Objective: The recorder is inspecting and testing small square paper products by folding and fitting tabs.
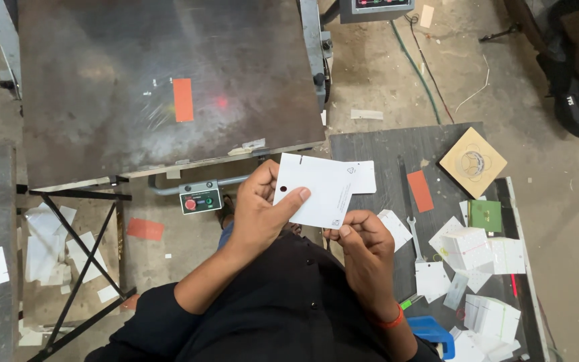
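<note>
At the far left, loose white cards (48,245) lie scattered on the floor beneath a black folding frame (78,261). Above them spreads a large dark metal plate (102,100) carrying a strip of orange tape (183,99); a small control box (200,199) with a red and a green button hangs below its front edge. Near the middle, the left hand (257,208) is closed on a white card (319,189), thumb pressed across the card's lower left face and fingers curled behind it, just beside a small punched hole. The card sits in the air in front of the person's chest, between the plate and the dark table (383,147). The right hand (364,245) pinches the card's lower right corner, fingers folded under. Further right, the table bears a wrench (411,224), an orange tag (420,191), a tan square board (472,162), a green card (485,215) and heaps of white cards (477,251).
</note>
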